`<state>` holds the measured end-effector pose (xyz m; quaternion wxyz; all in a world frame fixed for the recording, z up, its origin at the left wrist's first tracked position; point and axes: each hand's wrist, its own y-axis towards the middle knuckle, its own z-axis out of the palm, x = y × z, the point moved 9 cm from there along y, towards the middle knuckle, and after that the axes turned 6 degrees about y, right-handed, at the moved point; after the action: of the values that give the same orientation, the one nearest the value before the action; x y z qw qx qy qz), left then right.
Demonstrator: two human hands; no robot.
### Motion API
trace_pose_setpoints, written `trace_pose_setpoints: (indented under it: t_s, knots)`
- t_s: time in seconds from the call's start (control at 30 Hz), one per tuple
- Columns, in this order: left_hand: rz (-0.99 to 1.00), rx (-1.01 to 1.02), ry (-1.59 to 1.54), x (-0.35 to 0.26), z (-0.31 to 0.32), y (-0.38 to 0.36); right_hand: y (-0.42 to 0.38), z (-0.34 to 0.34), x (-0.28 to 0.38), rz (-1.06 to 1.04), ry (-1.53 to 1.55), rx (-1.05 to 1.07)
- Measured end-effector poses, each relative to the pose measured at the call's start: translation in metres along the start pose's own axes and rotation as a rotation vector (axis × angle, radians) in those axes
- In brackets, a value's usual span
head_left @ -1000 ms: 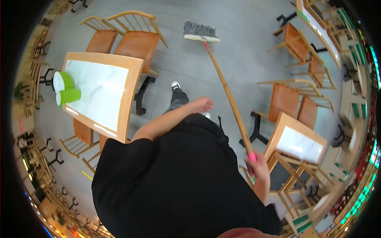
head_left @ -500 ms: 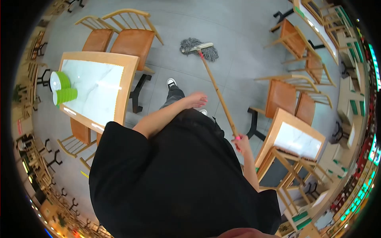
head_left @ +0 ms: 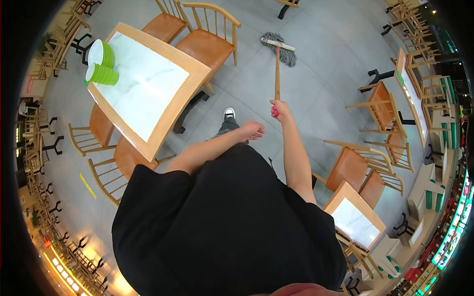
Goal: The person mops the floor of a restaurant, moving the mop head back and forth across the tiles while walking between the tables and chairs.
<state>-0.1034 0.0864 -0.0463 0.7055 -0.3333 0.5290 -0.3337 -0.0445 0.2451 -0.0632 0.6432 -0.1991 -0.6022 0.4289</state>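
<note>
My right hand (head_left: 280,110) is wrapped round the wooden handle of a mop (head_left: 277,79), with the arm stretched forward. The mop's grey string head (head_left: 288,58) lies on the tiled floor ahead, beneath a pale crossbar. In front of my waist, my left hand (head_left: 253,130) hangs free with its fingers loosely bent and nothing in it. Below that hand one black-and-white shoe (head_left: 229,113) shows on the floor.
To the left stands a marble-topped table (head_left: 197,74) with stacked green bowls (head_left: 102,75) on it. Chairs with tan seats (head_left: 205,47) surround it. At the right are another table (head_left: 355,219) and more chairs (head_left: 348,167). Grey tiled floor (head_left: 335,64) runs between them.
My right hand has moved forward, away from my body, and sits further down the handle. The mop head has travelled further ahead. My view has shifted, bringing the left table nearer the middle.
</note>
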Motion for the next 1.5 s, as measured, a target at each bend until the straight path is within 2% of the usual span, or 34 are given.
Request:
trace_pose_setpoints:
  t_s: [0.13,0.23,0.3,0.33,0.43,0.47,0.5,0.53,0.63,0.8,0.9,0.93,0.97,1.03,1.07,1.17,1.3,1.37,1.43,1.5]
  knots:
    - [-0.044,0.047,0.044,0.020,0.016,0.010,-0.048,-0.055,-0.028,-0.029,0.007,0.000]
    - [-0.087,0.091,0.132,0.031,0.042,0.009,-0.124,-0.123,-0.074,-0.056,0.035,-0.015]
    - [-0.113,0.129,0.190,0.046,0.063,0.009,-0.202,-0.148,-0.110,-0.044,0.075,-0.074]
    - [-0.130,0.151,0.212,0.057,0.075,0.014,-0.254,-0.153,-0.118,-0.039,0.101,-0.131]
    - [-0.189,0.217,0.313,0.088,0.113,0.022,-0.402,-0.150,-0.163,0.050,-0.138,-0.332]
    - [-0.207,0.233,0.349,0.095,0.123,0.025,-0.445,-0.144,-0.183,0.056,-0.154,-0.332]
    - [-0.229,0.304,0.398,0.104,0.134,0.031,-0.482,-0.138,-0.210,0.144,-0.036,-0.356]
    - [-0.256,0.375,0.441,0.119,0.144,0.038,-0.513,-0.128,-0.222,0.137,0.002,-0.409]
    - [-0.306,0.488,0.521,0.138,0.171,0.026,-0.558,-0.122,-0.252,0.279,0.197,-0.467]
    - [-0.238,0.517,0.676,0.114,0.169,0.011,-0.515,-0.158,-0.300,0.270,0.364,-0.468]
    - [-0.198,0.440,0.531,0.089,0.134,0.016,-0.477,-0.155,-0.303,0.299,0.279,-0.467]
    - [-0.184,0.384,0.453,0.075,0.119,0.021,-0.452,-0.149,-0.301,0.193,0.357,-0.483]
    - [-0.172,0.328,0.370,0.066,0.103,0.023,-0.424,-0.145,-0.285,0.025,0.306,-0.515]
    - [-0.136,0.244,0.214,0.046,0.074,0.026,-0.363,-0.150,-0.260,-0.086,0.229,-0.477]
    - [-0.112,0.216,0.143,0.036,0.061,0.026,-0.326,-0.155,-0.250,-0.026,0.201,-0.415]
    - [-0.069,0.140,0.043,0.025,0.025,0.024,-0.210,-0.172,-0.205,0.043,0.379,-0.308]
    - [-0.046,0.069,0.030,0.019,-0.002,0.001,-0.084,-0.171,-0.108,-0.042,0.290,-0.297]
    - [-0.035,0.057,0.037,0.030,-0.012,-0.012,-0.050,-0.152,-0.067,-0.013,0.219,-0.276]
    - [-0.042,0.035,0.071,0.030,-0.017,-0.022,-0.039,-0.129,-0.032,-0.023,0.358,-0.215]
    - [-0.014,0.034,0.040,0.034,-0.016,-0.019,-0.076,-0.121,0.003,-0.085,0.455,-0.148]
